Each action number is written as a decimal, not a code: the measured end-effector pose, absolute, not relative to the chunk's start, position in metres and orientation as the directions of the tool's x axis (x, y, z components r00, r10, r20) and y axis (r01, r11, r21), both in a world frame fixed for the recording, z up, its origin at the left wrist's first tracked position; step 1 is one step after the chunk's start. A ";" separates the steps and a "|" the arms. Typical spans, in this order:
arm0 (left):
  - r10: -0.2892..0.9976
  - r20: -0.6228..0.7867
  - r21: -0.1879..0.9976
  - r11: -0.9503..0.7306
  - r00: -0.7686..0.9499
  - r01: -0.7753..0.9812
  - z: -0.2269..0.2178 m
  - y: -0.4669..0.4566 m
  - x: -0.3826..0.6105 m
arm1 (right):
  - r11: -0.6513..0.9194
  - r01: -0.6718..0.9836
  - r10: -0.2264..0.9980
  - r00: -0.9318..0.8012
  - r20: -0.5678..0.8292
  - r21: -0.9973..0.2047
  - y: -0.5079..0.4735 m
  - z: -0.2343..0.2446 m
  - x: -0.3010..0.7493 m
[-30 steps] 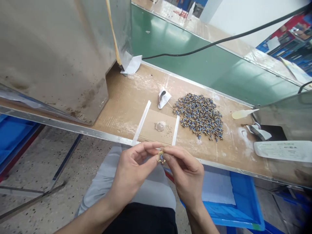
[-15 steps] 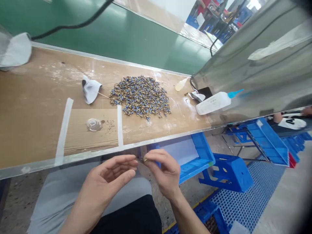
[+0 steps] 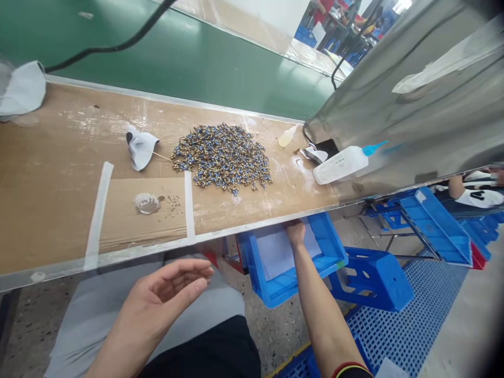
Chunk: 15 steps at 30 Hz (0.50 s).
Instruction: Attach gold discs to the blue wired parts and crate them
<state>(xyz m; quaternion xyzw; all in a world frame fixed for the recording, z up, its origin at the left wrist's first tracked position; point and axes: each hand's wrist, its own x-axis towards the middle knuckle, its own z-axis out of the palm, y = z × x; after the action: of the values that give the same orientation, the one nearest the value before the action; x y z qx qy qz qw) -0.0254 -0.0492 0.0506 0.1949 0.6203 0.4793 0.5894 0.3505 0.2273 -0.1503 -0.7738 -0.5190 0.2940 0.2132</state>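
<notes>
My left hand (image 3: 169, 291) hovers over my lap, short of the bench's front edge, with its fingers curved and the thumb apart; nothing shows in it. Reaching down to the right, my right hand (image 3: 295, 231) is inside a blue plastic bin (image 3: 260, 286) below the bench edge. The edge hides its fingers, so I cannot see whether they hold anything. A white sheet (image 3: 271, 252) lines the bin. On the bench lies a heap of small blue and brass-coloured metal parts (image 3: 224, 157). A small clear dish (image 3: 147, 203) sits on a cardboard piece (image 3: 118, 220) nearer me.
A white bottle with a blue nozzle (image 3: 342, 165) lies at the right by a metal panel (image 3: 413, 110). Behind the heap is a small yellowish bottle (image 3: 287, 136). A crumpled white cloth (image 3: 142, 148) lies to the left. A blue stool (image 3: 378, 278) stands beyond the bin.
My right hand has left the spot beside my left hand, where it pinched a small part, and moved right into the bin. My left hand has stayed nearly still.
</notes>
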 end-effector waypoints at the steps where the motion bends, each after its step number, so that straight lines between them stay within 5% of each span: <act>1: 0.800 -0.549 0.822 0.463 -0.243 -0.332 0.052 -0.050 -0.024 | -0.376 0.691 0.926 0.295 -0.235 -0.618 0.229 -0.155 0.351; 15: 0.816 -0.539 0.826 0.464 -0.210 -0.321 0.036 -0.054 -0.037 | -0.202 0.744 0.978 0.186 -0.092 -0.637 0.225 -0.151 0.343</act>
<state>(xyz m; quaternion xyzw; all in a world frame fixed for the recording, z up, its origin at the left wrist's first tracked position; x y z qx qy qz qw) -0.0367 -0.0542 0.0363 0.2015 0.6141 0.4771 0.5955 0.3433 0.2253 -0.1510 -0.7337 -0.5868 0.2502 0.2341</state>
